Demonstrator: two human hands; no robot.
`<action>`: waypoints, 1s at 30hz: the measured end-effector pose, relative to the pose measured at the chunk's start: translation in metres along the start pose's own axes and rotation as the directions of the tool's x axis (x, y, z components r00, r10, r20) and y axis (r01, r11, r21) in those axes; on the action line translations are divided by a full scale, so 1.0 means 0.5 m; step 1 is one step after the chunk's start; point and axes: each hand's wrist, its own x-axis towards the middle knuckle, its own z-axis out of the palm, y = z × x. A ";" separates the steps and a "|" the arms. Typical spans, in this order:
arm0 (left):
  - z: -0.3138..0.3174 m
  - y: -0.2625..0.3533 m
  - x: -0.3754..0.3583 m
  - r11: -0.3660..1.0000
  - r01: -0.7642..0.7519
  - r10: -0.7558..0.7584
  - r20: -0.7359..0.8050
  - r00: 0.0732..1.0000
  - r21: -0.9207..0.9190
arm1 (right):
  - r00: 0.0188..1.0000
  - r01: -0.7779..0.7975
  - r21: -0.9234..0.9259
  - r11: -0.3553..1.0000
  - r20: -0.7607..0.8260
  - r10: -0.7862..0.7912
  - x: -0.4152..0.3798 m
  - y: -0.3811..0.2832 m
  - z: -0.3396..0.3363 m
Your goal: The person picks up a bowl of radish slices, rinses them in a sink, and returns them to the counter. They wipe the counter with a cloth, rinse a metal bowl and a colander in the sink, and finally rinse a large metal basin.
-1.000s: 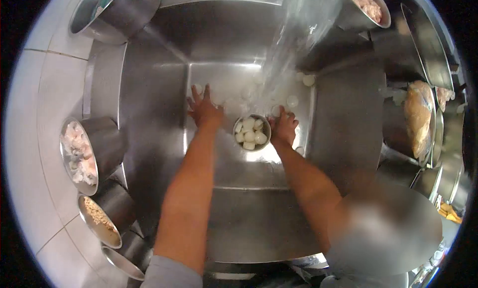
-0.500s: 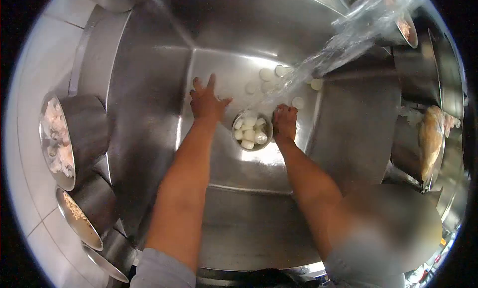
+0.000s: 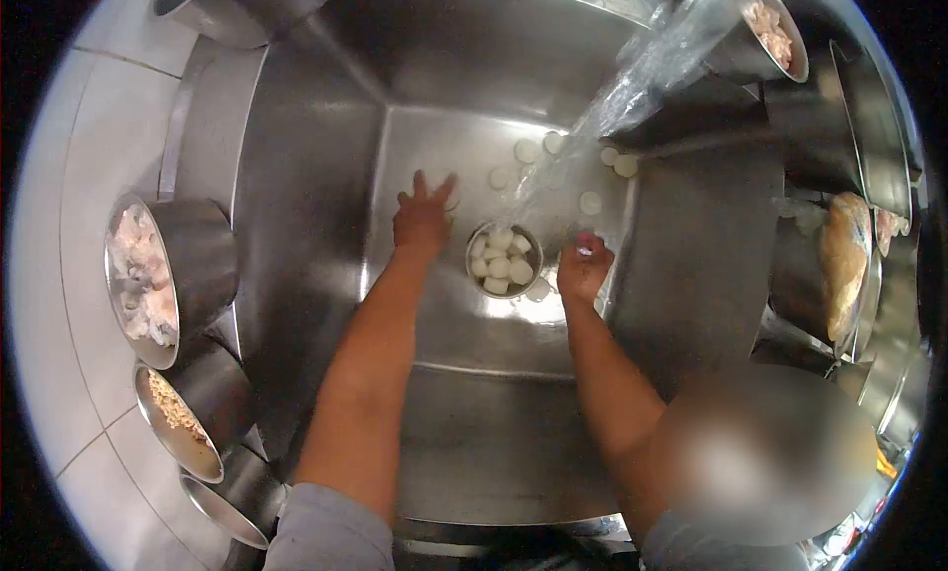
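A small round metal bowl point(image 3: 469, 275) holding several white, thick round pieces point(image 3: 499, 268) stands on the bottom of a deep steel sink point(image 3: 464, 339). More white round slices point(image 3: 525, 151) lie loose on the sink floor. My left hand point(image 3: 422, 220) is left of the bowl, fingers spread, with one slice beside its fingertips. Right of the bowl is my right hand point(image 3: 585, 265), its fingers curled in around something small and pale that I cannot make out. A stream of clear water point(image 3: 627, 92) slants down from the upper right towards the bowl.
Along the left ledge stand metal pots, one with pale raw pieces point(image 3: 143, 275), another with chopped tan bits point(image 3: 178, 413). A pot of pinkish pieces point(image 3: 770, 33) sits at the upper right. Further right lies a tan lump point(image 3: 846, 265) among pots. A blurred round shape point(image 3: 770, 452) covers the lower right.
My right hand has moved away from the bowl's side, to the right and nearer me, uncovering pieces by the bowl. My left hand has shifted slightly right and nearer me. The view has tilted a little.
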 end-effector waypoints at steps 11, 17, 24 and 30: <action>0.023 -0.009 -0.003 0.996 -0.071 0.064 0.125 0.990 0.049 | 0.977 0.171 -0.688 0.705 0.209 -0.033 -0.024 0.016 -0.017; 0.023 0.007 -0.014 0.997 -0.079 0.074 0.178 0.981 0.021 | 0.912 0.375 -0.589 0.716 0.375 -0.169 -0.029 0.025 -0.009; 0.068 -0.032 -0.041 0.990 0.093 -0.081 0.108 0.991 -0.108 | 0.973 0.226 -0.636 0.738 0.182 -0.141 -0.004 0.066 -0.005; 0.137 -0.118 -0.065 0.947 0.122 -0.118 0.032 0.992 -0.296 | 0.969 0.213 -0.555 0.804 0.222 -0.103 -0.039 0.031 -0.036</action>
